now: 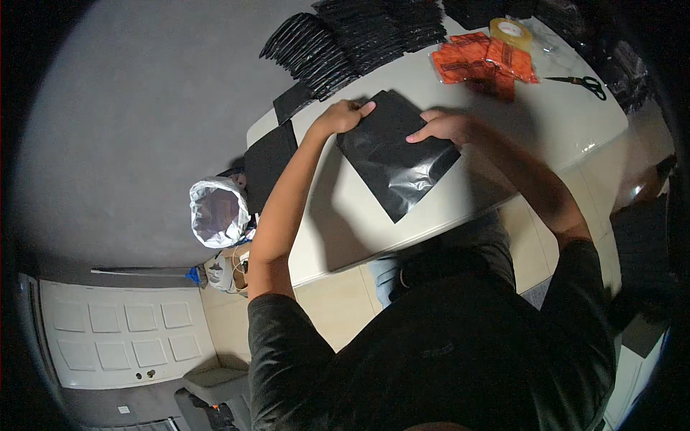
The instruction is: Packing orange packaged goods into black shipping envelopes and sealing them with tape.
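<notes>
A flat, glossy black plastic mailing bag [392,161] is held over the white table [359,237], one corner pointing toward me. My left hand [343,116] grips its far left edge, thumb lying on top and fingers tucked underneath. At the right edge my right hand [443,127] pinches it, thumb on the face of the bag. Light glares off the bag's near part. What lies inside the bag, if anything, cannot be seen.
Stacks of black packages [323,54] line the table's far edge. Orange packets [481,61], a tape roll [510,30] and black scissors [583,85] lie at the far right. A white-lined bin [219,212] stands left of the table, beside a dark panel [269,165].
</notes>
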A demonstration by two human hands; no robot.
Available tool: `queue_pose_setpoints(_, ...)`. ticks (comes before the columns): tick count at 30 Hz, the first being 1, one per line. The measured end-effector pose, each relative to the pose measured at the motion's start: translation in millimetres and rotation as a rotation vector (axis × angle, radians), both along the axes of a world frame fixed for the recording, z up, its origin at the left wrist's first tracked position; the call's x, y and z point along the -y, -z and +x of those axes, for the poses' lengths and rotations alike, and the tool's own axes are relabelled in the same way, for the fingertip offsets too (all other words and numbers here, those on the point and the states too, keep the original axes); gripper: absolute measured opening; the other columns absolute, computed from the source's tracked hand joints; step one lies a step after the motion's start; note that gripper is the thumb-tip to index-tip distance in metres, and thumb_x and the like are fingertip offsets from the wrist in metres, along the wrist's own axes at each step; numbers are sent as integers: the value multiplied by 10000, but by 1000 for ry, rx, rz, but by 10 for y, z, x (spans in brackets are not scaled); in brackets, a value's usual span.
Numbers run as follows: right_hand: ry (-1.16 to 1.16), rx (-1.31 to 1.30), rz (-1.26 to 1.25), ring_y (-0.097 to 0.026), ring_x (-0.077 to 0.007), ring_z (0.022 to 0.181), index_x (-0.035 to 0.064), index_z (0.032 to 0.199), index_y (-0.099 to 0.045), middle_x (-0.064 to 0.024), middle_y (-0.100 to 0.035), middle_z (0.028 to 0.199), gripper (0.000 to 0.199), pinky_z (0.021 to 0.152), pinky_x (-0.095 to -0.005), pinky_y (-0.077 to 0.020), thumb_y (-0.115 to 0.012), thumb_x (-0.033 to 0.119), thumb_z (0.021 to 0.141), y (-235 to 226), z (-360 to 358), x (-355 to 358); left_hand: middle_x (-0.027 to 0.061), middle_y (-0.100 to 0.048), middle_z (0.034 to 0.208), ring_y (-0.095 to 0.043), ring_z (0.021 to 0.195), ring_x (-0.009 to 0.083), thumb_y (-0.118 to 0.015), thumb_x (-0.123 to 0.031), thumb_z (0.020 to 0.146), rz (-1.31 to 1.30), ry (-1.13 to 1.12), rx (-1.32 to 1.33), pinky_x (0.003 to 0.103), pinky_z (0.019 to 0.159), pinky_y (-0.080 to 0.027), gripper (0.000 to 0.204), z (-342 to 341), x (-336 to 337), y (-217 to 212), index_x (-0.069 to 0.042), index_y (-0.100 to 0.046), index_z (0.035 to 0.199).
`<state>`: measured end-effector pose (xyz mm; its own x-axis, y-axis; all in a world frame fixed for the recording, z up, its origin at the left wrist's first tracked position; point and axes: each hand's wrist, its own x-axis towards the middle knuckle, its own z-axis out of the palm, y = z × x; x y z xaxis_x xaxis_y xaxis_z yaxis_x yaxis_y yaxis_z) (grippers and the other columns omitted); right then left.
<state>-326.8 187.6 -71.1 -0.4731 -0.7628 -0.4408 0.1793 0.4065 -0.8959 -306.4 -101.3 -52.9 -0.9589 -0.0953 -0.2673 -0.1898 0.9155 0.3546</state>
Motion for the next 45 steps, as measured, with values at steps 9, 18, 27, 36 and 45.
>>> queue_pose_setpoints(9,2,-40,134,-684,-286,1027,-55,1294,-547,-193,-650,1198,601,903,-431,-548,-767,333,891,365,-182,-48,215,-708,1202,-669,1150,343,-703,-608,887,75,76,-77,413,998,-500,702,109,-165,377,-7,-649,1247)
queue_pose_setpoints(18,-16,-29,17,-680,-265,988,-18,1251,-588,-152,-674,1163,522,875,-392,-532,-717,377,935,524,-184,-15,112,-727,935,-670,871,222,-786,-453,886,264,106,-97,363,817,-516,494,-92,-83,468,8,-701,1042)
queue_pose_setpoints(27,-103,-1155,94,-675,-329,936,-22,1240,-611,-227,-692,961,532,862,-435,-514,-466,460,1066,-649,135,-394,-46,-560,743,-496,705,67,-811,-169,885,588,138,-748,263,658,-430,230,683,-191,-1064,-1,-655,875)
queue_pose_setpoints(36,21,-1787,-329,-691,-352,872,66,1161,-669,-181,-697,865,245,812,-471,-522,-637,235,987,-1356,40,-277,47,-747,873,-645,786,103,-749,-101,916,431,90,-1177,265,751,-520,177,899,-86,-1601,36,-750,1029)
queue_pose_setpoints(45,171,-2008,-243,-664,-347,717,86,860,-704,-137,-665,712,376,702,-466,-530,-601,421,995,-1183,50,-216,75,-706,750,-605,720,88,-737,-212,939,286,24,-1199,239,674,-476,236,959,-297,-1650,22,-747,969)
